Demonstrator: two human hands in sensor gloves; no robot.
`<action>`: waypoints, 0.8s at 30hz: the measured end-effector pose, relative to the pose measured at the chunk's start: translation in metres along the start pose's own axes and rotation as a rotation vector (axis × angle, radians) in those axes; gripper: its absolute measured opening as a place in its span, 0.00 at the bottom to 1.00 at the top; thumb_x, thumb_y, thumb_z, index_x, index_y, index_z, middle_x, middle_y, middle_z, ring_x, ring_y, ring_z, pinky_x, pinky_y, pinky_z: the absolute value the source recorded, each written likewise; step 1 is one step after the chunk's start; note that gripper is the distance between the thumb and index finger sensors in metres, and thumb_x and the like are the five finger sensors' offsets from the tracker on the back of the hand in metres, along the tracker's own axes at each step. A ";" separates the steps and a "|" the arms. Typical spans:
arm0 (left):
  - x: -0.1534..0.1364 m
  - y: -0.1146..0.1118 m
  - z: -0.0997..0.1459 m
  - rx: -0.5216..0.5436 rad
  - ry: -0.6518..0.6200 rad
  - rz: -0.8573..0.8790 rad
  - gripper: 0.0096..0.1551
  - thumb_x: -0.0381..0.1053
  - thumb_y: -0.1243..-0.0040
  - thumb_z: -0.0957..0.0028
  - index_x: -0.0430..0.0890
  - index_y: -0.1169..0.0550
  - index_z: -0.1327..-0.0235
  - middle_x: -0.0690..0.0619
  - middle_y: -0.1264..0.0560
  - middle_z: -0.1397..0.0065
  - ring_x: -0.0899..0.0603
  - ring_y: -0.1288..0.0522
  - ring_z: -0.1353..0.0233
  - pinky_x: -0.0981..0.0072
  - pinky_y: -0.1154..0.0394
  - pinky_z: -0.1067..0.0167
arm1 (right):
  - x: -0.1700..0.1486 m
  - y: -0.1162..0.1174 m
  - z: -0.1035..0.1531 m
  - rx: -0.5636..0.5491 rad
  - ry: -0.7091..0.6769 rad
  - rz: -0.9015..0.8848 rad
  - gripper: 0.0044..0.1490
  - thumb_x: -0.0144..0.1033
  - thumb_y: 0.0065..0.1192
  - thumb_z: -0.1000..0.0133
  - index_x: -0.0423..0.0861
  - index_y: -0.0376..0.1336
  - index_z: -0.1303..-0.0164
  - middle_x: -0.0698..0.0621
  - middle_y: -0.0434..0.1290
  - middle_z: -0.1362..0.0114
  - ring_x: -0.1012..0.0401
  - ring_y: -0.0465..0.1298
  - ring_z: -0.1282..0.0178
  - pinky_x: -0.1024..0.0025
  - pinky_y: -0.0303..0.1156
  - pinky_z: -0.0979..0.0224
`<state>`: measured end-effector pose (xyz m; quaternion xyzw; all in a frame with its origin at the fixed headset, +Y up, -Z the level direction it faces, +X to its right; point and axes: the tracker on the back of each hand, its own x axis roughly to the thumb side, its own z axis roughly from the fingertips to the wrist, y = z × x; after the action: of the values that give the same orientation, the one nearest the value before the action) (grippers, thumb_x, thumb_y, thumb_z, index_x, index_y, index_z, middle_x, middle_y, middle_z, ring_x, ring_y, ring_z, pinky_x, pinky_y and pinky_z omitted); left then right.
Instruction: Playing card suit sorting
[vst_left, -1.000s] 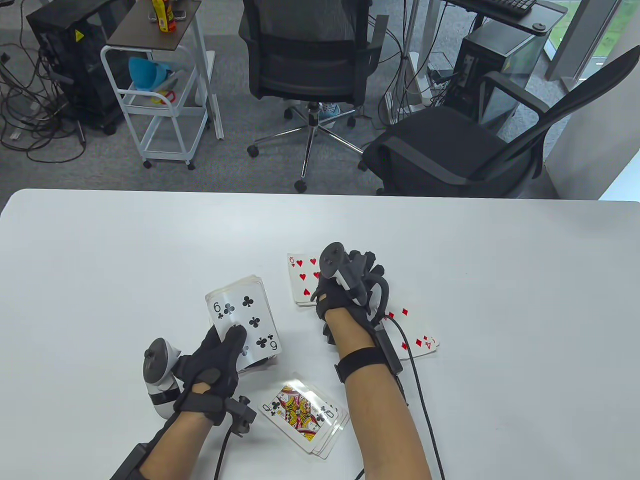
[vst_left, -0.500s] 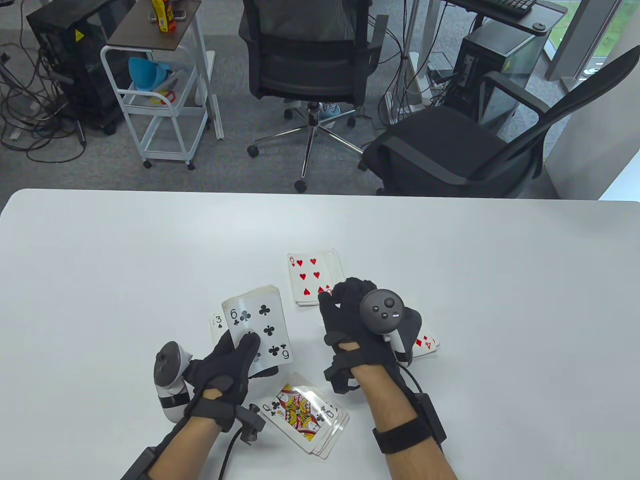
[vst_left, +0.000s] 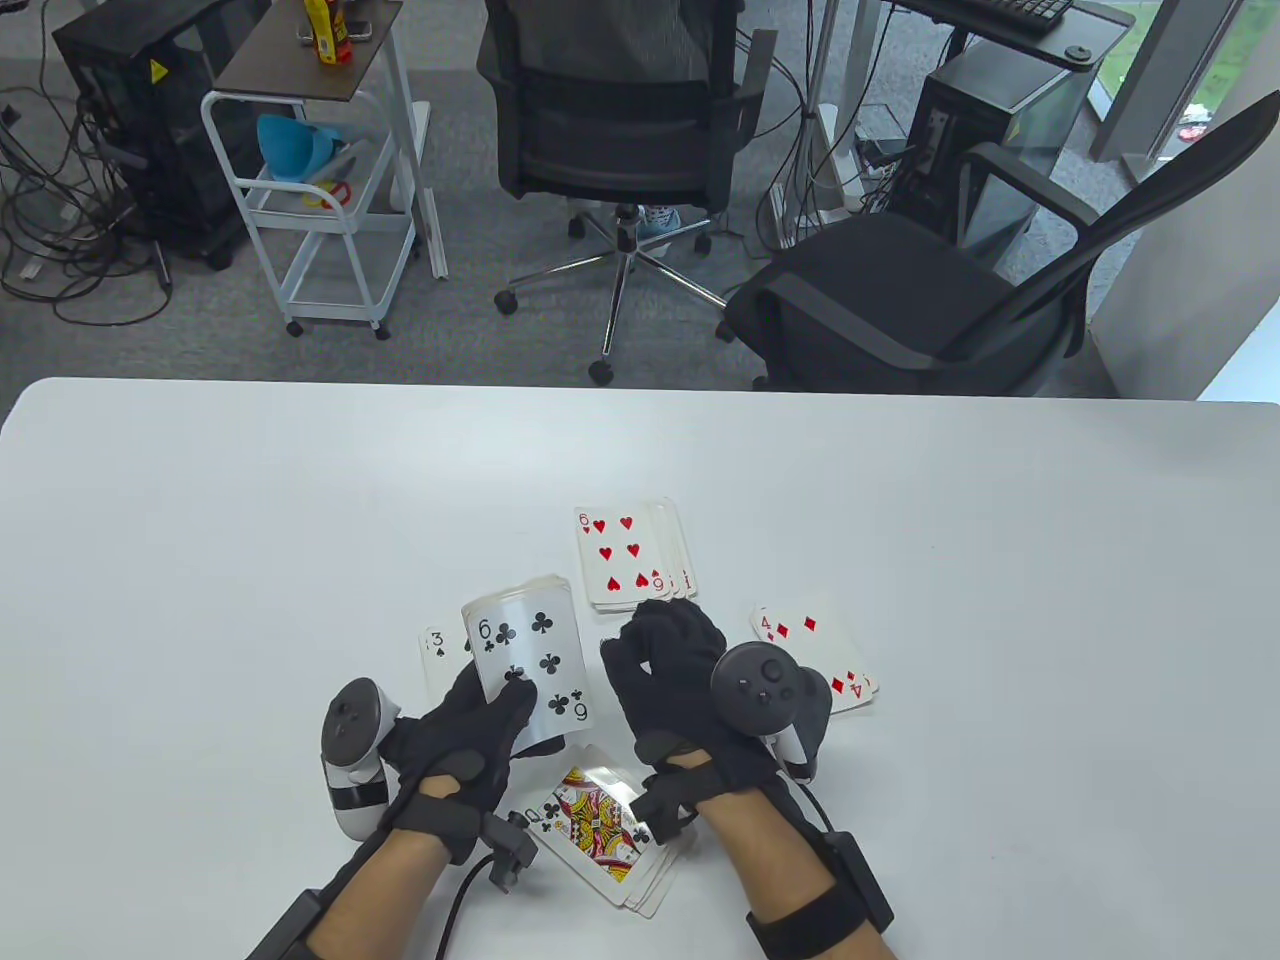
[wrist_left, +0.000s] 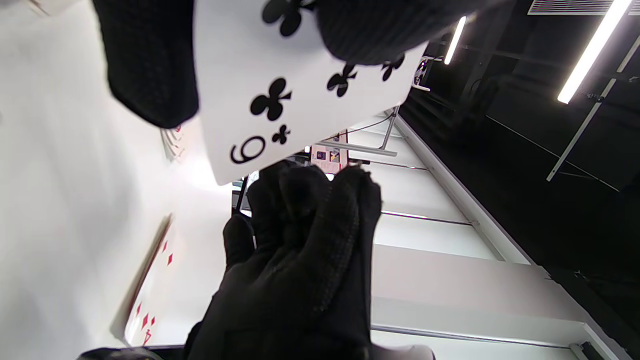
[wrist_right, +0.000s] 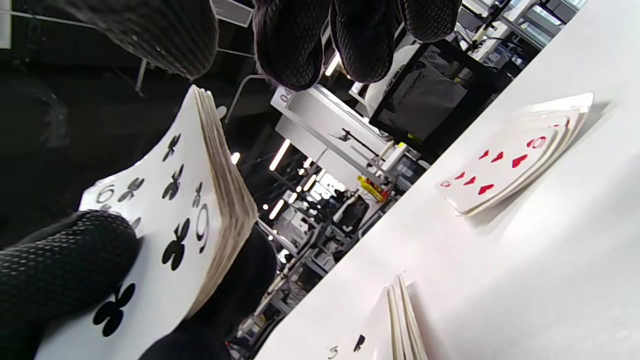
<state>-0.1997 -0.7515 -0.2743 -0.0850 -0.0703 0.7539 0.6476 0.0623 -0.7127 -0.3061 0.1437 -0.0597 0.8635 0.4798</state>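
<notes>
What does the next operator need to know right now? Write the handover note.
Left hand: holds the unsorted deck face up, 6 of clubs on top, thumb on its face.
Right hand: holds nothing, fingers curled beside the deck.
Piles on the table: hearts pile topped by the 6, diamonds pile topped by the 4, clubs pile topped by the queen, 3 of spades partly under the deck.
Done: all four suits started.
Left: the 6 of clubs likely goes on the clubs pile, then the remaining deck.
</notes>
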 end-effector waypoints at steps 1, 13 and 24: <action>0.000 0.000 0.001 0.006 0.003 0.008 0.32 0.52 0.39 0.41 0.48 0.36 0.26 0.48 0.27 0.27 0.39 0.20 0.33 0.54 0.14 0.46 | 0.001 0.000 0.000 0.006 -0.008 -0.006 0.33 0.56 0.58 0.39 0.41 0.64 0.37 0.36 0.58 0.20 0.34 0.48 0.18 0.27 0.42 0.26; -0.003 0.005 0.003 0.051 0.012 0.035 0.30 0.57 0.33 0.44 0.52 0.28 0.30 0.54 0.20 0.32 0.42 0.16 0.37 0.57 0.13 0.49 | 0.010 0.018 0.005 0.133 -0.055 0.054 0.38 0.60 0.64 0.41 0.41 0.62 0.35 0.36 0.56 0.19 0.34 0.48 0.18 0.26 0.42 0.26; -0.003 0.005 0.003 0.025 0.010 0.013 0.29 0.57 0.32 0.44 0.52 0.27 0.31 0.54 0.19 0.33 0.42 0.15 0.38 0.58 0.12 0.50 | 0.018 0.021 0.010 0.018 -0.112 0.082 0.35 0.58 0.68 0.43 0.42 0.63 0.40 0.37 0.59 0.21 0.35 0.53 0.19 0.28 0.46 0.25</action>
<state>-0.2051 -0.7551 -0.2722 -0.0811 -0.0570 0.7584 0.6441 0.0376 -0.7113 -0.2901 0.1936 -0.0843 0.8734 0.4388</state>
